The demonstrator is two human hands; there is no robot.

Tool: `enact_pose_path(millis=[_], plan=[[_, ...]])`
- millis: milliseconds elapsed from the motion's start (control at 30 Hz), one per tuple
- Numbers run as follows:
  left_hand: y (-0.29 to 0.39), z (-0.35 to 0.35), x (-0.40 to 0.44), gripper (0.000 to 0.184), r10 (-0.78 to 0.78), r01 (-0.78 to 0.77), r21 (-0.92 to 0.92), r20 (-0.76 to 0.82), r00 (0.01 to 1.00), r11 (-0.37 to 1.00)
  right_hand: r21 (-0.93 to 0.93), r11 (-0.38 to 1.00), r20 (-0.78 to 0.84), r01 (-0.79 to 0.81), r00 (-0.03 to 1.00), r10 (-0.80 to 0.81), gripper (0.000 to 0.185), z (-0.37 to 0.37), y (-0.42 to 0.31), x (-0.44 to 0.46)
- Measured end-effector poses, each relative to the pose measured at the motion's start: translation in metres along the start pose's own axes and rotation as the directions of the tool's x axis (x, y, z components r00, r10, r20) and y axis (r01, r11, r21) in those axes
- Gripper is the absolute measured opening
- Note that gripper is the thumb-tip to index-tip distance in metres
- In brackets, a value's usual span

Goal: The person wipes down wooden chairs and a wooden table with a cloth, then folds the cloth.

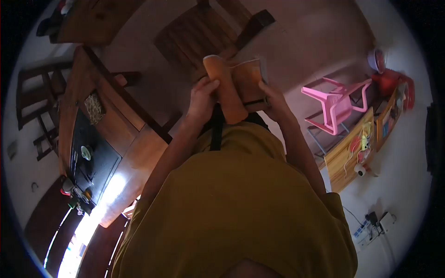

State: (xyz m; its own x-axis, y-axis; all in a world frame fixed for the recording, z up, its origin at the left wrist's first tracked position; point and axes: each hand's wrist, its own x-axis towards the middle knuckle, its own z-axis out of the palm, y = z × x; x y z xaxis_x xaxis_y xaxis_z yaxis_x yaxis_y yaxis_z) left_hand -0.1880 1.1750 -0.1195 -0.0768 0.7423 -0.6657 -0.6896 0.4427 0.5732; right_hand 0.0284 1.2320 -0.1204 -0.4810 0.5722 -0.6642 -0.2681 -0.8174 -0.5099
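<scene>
An orange-brown folded sheet [226, 90], like leather or thick cloth, is held in front of my waist. Its left part curls into a long rounded flap, while the right part spreads flatter with a pale edge. My left hand [202, 98] is closed on the left side, thumb lying against the flap. On the opposite edge, my right hand [274, 101] grips with the thumb on top and the fingers mostly hidden beneath. A dark strip crosses the sheet's lower right part near that hand. What the sheet belongs to, I cannot tell.
A wooden chair [197, 39] stands just beyond my hands. To the left is a wooden table [143, 150] with a dark top panel. A pink plastic stool [338, 104] and a wooden bench [340, 164] bearing cables stand to the right. A power strip [364, 231] is by the wall.
</scene>
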Motion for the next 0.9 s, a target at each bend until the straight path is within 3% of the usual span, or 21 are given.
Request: enact_pose_path(millis=[33, 100, 233, 333, 533, 633, 667, 700, 800, 867, 900], plan=[[-0.004, -0.003, 0.002, 0.03, -0.019, 0.018, 0.027, 0.015, 1.0, 0.999, 0.028, 0.999, -0.016, 0.015, 1.0, -0.015, 0.051, -0.017, -0.003, -0.007], [-0.015, -0.007, 0.01, 0.029, -0.034, 0.043, -0.116, 0.084, 0.996, 0.992, 0.145, 0.981, -0.102, 0.128, 0.988, -0.113, 0.046, -0.051, -0.009, -0.021], [-0.021, 0.027, 0.007, 0.029, -0.104, 0.112, -0.079, 0.089, 0.991, 0.991, 0.291, 0.942, -0.115, 0.165, 0.984, -0.137, 0.042, -0.094, -0.014, -0.051], [-0.036, 0.039, 0.02, 0.027, -0.078, 0.07, 0.069, 0.123, 0.989, 0.995, 0.314, 0.918, -0.166, 0.241, 0.966, -0.197, 0.041, -0.118, -0.014, -0.067], [-0.052, 0.096, 0.015, 0.011, -0.026, 0.031, 0.382, -0.018, 0.999, 0.924, 0.238, 0.889, -0.285, 0.392, 0.903, -0.322, 0.04, -0.151, -0.011, -0.089], [-0.066, 0.123, 0.004, 0.015, 0.008, -0.024, 0.525, 0.032, 0.999, 0.851, -0.139, 0.878, -0.246, 0.459, 0.843, -0.479, 0.049, -0.161, -0.009, -0.101], [-0.069, 0.124, 0.007, 0.015, 0.086, -0.125, 0.655, 0.092, 0.992, 0.745, -0.316, 0.831, -0.224, 0.457, 0.816, -0.534, 0.054, -0.164, -0.006, -0.102], [-0.074, 0.129, 0.01, 0.016, 0.153, -0.232, 0.754, 0.175, 0.973, 0.614, -0.328, 0.844, -0.214, 0.424, 0.837, -0.504, 0.058, -0.159, -0.009, -0.108], [-0.086, 0.165, 0.003, 0.015, 0.059, -0.198, 0.807, 0.199, 0.978, 0.557, -0.319, 0.86, -0.168, 0.399, 0.869, -0.466, 0.055, -0.153, 0.006, -0.106], [-0.098, 0.18, 0.002, 0.015, 0.003, -0.244, 0.782, 0.296, 0.955, 0.574, -0.498, 0.827, -0.163, 0.261, 0.909, -0.384, 0.055, -0.136, -0.009, -0.124], [-0.103, 0.187, 0.002, 0.014, -0.024, -0.27, 0.754, 0.354, 0.935, 0.599, -0.492, 0.828, -0.191, 0.269, 0.895, -0.404, 0.055, -0.134, -0.005, -0.123]])
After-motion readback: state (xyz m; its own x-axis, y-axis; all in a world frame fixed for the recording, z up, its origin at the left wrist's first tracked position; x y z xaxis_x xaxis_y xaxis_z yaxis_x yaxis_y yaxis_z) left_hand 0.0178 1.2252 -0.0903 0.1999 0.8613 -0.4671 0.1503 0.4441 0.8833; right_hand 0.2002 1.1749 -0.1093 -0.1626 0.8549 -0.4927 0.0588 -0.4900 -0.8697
